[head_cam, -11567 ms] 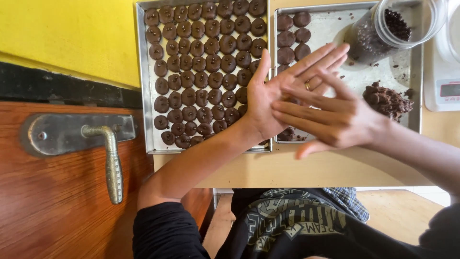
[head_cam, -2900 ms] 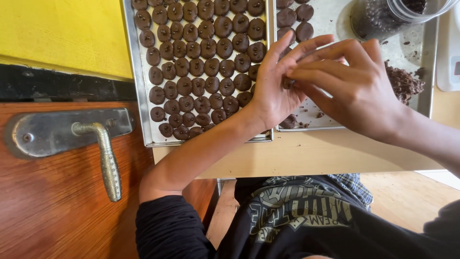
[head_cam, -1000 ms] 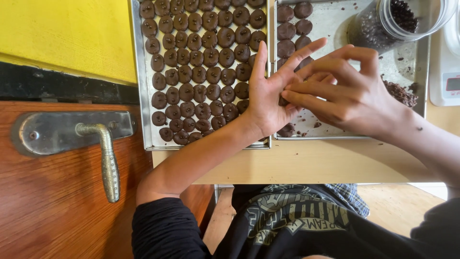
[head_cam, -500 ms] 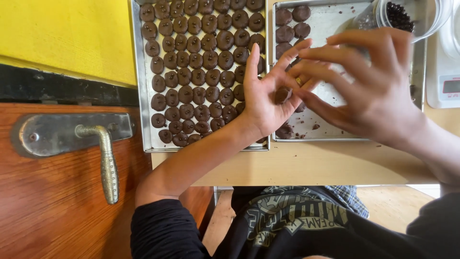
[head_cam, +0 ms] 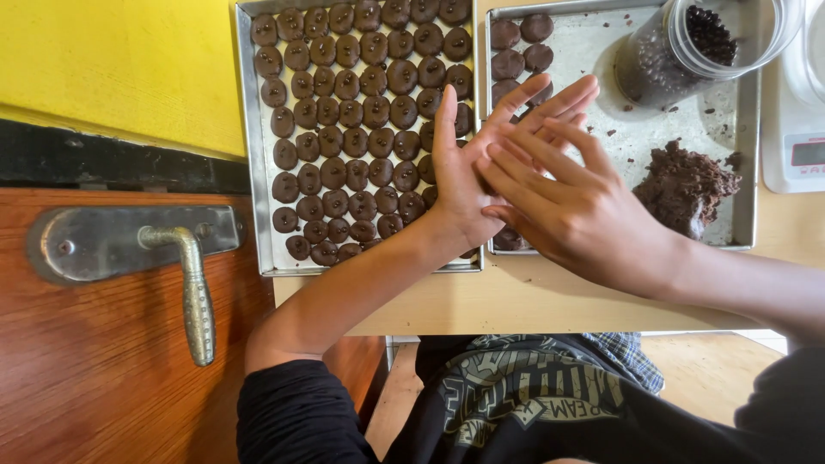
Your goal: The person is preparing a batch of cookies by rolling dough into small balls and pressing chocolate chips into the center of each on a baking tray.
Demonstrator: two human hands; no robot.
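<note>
The left hand (head_cam: 468, 172) is held flat and open, palm turned up and to the right, fingers straight and close together and pointing away from the body, thumb raised on the near-left side. The right hand (head_cam: 571, 206) lies across it, palm down, its fingers spread a little and laid over the left palm. The two palms press together; whatever sits between them is hidden, so I cannot tell whether dough is held there. Both forearms reach in from the body side, the left from a dark sleeve.

Under and just left of the left hand sits a metal tray (head_cam: 249, 172) filled with rows of small round chocolate cookies (head_cam: 344, 112), each with a dot in its middle. Beneath both hands is a second metal tray (head_cam: 748, 172), with a few of the same dark cookies (head_cam: 516, 43) beyond the fingertips. Just right of the right hand on that tray lies a lump of chocolate dough (head_cam: 687, 185). Beyond it, farther from the body, a clear plastic jar of chocolate chips (head_cam: 679, 47) lies tilted. A white kitchen scale (head_cam: 799, 146) stands at the far right. Both trays rest on a pale counter (head_cam: 533, 301).

Half a second ago the right hand was arched, fingers spread high above the left palm. Now it has come down flatter and slid toward the body, fingers lying over the palm. The left hand has kept its place with fingers straighter.
</note>
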